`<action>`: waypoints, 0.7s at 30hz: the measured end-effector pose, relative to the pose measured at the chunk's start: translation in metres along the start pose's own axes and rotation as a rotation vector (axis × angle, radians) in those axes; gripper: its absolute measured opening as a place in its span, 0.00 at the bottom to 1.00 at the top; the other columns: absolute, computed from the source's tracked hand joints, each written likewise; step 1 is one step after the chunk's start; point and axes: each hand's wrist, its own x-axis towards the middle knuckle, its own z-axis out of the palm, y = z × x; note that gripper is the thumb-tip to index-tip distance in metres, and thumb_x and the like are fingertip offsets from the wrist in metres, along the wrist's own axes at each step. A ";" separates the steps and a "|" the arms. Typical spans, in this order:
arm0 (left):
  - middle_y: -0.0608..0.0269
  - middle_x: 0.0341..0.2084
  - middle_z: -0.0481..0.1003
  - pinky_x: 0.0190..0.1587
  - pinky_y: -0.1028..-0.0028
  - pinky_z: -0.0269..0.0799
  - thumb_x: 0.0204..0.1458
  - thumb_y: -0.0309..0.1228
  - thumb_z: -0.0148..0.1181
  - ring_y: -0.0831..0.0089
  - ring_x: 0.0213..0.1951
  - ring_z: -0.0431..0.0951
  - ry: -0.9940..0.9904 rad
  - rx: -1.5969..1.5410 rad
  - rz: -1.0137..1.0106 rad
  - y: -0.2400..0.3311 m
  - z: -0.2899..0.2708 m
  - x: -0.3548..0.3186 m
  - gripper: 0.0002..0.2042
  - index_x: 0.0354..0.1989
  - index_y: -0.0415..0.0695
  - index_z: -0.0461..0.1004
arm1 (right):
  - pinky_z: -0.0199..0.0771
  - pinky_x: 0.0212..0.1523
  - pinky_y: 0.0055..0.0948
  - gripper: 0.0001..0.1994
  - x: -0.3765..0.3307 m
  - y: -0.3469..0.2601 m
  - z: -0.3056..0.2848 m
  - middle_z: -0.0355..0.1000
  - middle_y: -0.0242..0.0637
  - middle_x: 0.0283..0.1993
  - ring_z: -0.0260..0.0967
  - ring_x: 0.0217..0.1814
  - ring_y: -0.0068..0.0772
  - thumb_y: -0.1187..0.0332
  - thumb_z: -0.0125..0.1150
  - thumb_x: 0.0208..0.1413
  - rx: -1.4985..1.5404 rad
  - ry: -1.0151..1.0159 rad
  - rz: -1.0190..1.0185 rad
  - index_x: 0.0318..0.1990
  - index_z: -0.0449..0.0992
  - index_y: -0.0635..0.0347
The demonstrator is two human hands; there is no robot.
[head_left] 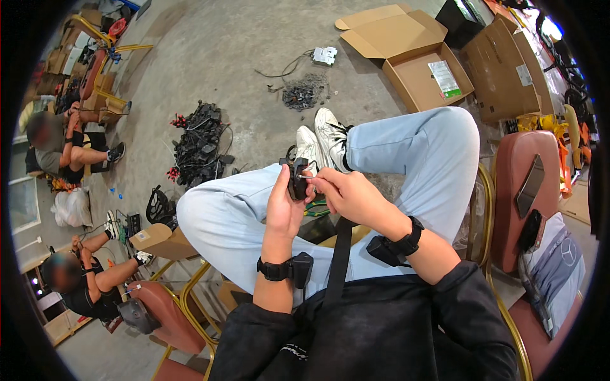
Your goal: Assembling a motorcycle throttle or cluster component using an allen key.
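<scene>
Clasping a black device (297, 183) between the knees (204, 213), the left hand (285, 213) curls closed; the right hand (351, 195) pinches a thin metal tool (307, 177) at it. Bracing the device and keeping the tool straight should limit slips.

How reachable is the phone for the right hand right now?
Probably not as is: the right hand holds a thin tool at the black device. Freed, it likely could; nothing visible covers the phone on the reddish chair.

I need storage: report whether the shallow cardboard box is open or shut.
The box is open: its lid is folded back, and a sheet shows inside.
</scene>
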 end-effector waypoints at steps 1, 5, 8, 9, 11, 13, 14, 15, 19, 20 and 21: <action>0.63 0.28 0.70 0.29 0.78 0.61 0.62 0.45 0.39 0.78 0.27 0.67 0.006 0.006 -0.013 0.000 0.000 0.000 0.19 0.39 0.39 0.67 | 0.63 0.16 0.29 0.10 0.000 0.007 0.001 0.65 0.34 0.12 0.65 0.12 0.34 0.64 0.49 0.61 -0.185 0.068 -0.159 0.29 0.67 0.58; 0.64 0.29 0.72 0.30 0.77 0.60 0.62 0.45 0.39 0.76 0.27 0.67 -0.014 0.031 -0.002 -0.002 -0.009 0.003 0.21 0.43 0.38 0.68 | 0.64 0.17 0.33 0.08 0.000 0.021 -0.001 0.66 0.36 0.13 0.67 0.15 0.41 0.65 0.51 0.58 -0.637 0.101 -0.335 0.29 0.65 0.57; 0.63 0.27 0.70 0.29 0.78 0.61 0.63 0.43 0.39 0.78 0.26 0.66 -0.012 0.077 -0.016 -0.003 -0.007 0.003 0.18 0.39 0.40 0.67 | 0.65 0.17 0.36 0.07 -0.001 0.018 -0.002 0.67 0.37 0.15 0.66 0.15 0.43 0.67 0.51 0.58 -0.720 0.119 -0.375 0.29 0.64 0.57; 0.63 0.27 0.70 0.29 0.78 0.61 0.63 0.43 0.39 0.78 0.26 0.66 0.021 0.101 -0.001 -0.002 -0.003 0.001 0.17 0.38 0.40 0.67 | 0.66 0.17 0.34 0.06 -0.002 0.018 -0.001 0.68 0.37 0.16 0.67 0.15 0.39 0.66 0.49 0.59 -0.664 0.064 -0.325 0.33 0.65 0.58; 0.63 0.27 0.69 0.29 0.78 0.61 0.63 0.42 0.39 0.77 0.26 0.66 0.053 0.123 0.017 -0.002 0.001 -0.001 0.17 0.38 0.40 0.67 | 0.66 0.16 0.32 0.07 -0.001 0.015 0.000 0.70 0.37 0.17 0.68 0.14 0.36 0.65 0.47 0.61 -0.611 0.008 -0.277 0.37 0.67 0.59; 0.64 0.27 0.69 0.29 0.77 0.61 0.63 0.42 0.38 0.77 0.26 0.66 -0.002 0.088 0.053 -0.002 0.002 -0.001 0.17 0.38 0.40 0.66 | 0.64 0.15 0.26 0.11 0.001 0.005 -0.001 0.69 0.34 0.19 0.64 0.13 0.24 0.64 0.46 0.63 0.424 -0.206 0.273 0.34 0.67 0.62; 0.64 0.27 0.69 0.29 0.77 0.61 0.63 0.42 0.38 0.77 0.26 0.66 -0.001 0.086 0.054 -0.001 0.002 -0.001 0.17 0.38 0.40 0.66 | 0.64 0.15 0.26 0.11 0.002 0.000 -0.002 0.69 0.34 0.19 0.64 0.13 0.24 0.64 0.46 0.63 0.423 -0.208 0.273 0.34 0.67 0.62; 0.64 0.27 0.68 0.30 0.77 0.61 0.63 0.43 0.38 0.76 0.26 0.66 -0.001 0.077 0.057 -0.001 0.002 -0.002 0.18 0.38 0.40 0.66 | 0.63 0.15 0.24 0.12 0.002 -0.005 -0.004 0.68 0.33 0.19 0.62 0.13 0.21 0.63 0.46 0.63 0.520 -0.207 0.305 0.34 0.68 0.63; 0.65 0.26 0.68 0.29 0.77 0.61 0.63 0.46 0.36 0.76 0.26 0.66 -0.078 0.031 0.025 0.001 -0.001 -0.001 0.20 0.42 0.39 0.65 | 0.62 0.15 0.21 0.13 0.002 -0.010 -0.006 0.69 0.33 0.21 0.63 0.14 0.18 0.62 0.46 0.63 0.571 -0.162 0.333 0.33 0.68 0.65; 0.65 0.26 0.68 0.29 0.77 0.61 0.63 0.46 0.36 0.76 0.26 0.66 -0.075 0.030 0.024 0.002 -0.001 -0.002 0.20 0.42 0.39 0.65 | 0.62 0.15 0.21 0.13 0.001 -0.010 -0.005 0.69 0.33 0.21 0.63 0.14 0.18 0.62 0.46 0.63 0.571 -0.164 0.334 0.33 0.68 0.65; 0.64 0.27 0.70 0.28 0.77 0.61 0.63 0.46 0.35 0.75 0.26 0.67 -0.093 -0.027 -0.005 0.003 -0.001 -0.002 0.21 0.44 0.39 0.66 | 0.63 0.16 0.21 0.13 0.001 -0.010 -0.003 0.71 0.33 0.21 0.64 0.15 0.19 0.63 0.46 0.63 0.452 -0.107 0.263 0.34 0.69 0.64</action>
